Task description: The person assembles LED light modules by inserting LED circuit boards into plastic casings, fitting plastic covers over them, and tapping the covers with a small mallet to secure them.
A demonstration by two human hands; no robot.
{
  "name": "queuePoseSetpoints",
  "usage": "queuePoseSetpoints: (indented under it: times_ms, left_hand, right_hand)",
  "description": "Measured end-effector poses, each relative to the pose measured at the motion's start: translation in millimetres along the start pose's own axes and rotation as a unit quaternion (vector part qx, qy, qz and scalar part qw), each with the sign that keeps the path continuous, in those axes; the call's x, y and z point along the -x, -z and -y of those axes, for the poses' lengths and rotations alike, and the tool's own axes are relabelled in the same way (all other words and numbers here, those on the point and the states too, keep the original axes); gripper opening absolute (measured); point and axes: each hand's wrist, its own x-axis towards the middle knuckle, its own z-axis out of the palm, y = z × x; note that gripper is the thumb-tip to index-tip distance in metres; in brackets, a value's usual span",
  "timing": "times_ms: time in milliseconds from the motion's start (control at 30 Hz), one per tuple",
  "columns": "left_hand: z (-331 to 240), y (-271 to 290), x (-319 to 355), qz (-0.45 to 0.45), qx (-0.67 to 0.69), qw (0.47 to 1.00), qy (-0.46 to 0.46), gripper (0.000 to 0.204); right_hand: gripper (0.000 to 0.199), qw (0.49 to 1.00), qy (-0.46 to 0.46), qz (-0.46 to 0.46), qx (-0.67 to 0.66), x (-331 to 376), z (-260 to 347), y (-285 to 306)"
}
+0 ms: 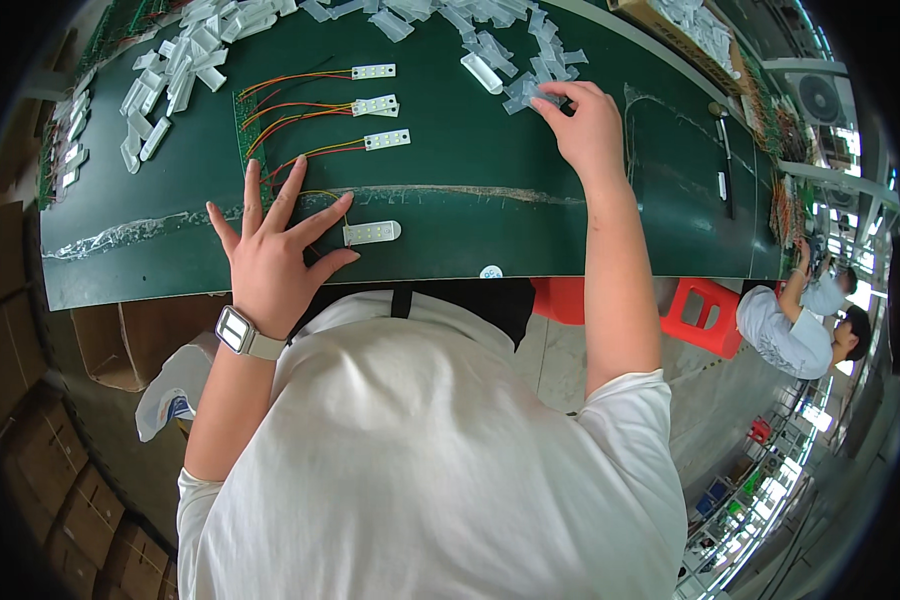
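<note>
Clear plastic pieces [518, 98] on the desk [470, 240], upper right of centre, right hand [592, 125] on them: thumb and index together at the edge of the cluster, can't tell if one's gripped. White casing [482, 73] just left of them. Left hand [275, 265] splayed, holding nothing visible, fingertips by the lower end of the green circuit board [242, 120]. Round-ended LED module [372, 232] right of its thumb. Three wired LED strips [373, 72] above. Casing heap [185, 60] upper left.
</note>
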Motion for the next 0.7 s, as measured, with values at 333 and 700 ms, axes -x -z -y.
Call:
queuePoseSetpoints:
  times_ms: [333,700]
  left_hand:
    - [4,-5,6,-0.013,0.022,1.0,-0.004,0.063]
    - [10,-20,3,-0.077,0.033,0.996,-0.029,0.064]
  right_hand:
    - [0.023,0.992,0.104,-0.028,0.069,6,6,4]
    - [0.029,0.96,0.263,-0.016,-0.097,77,106,5]
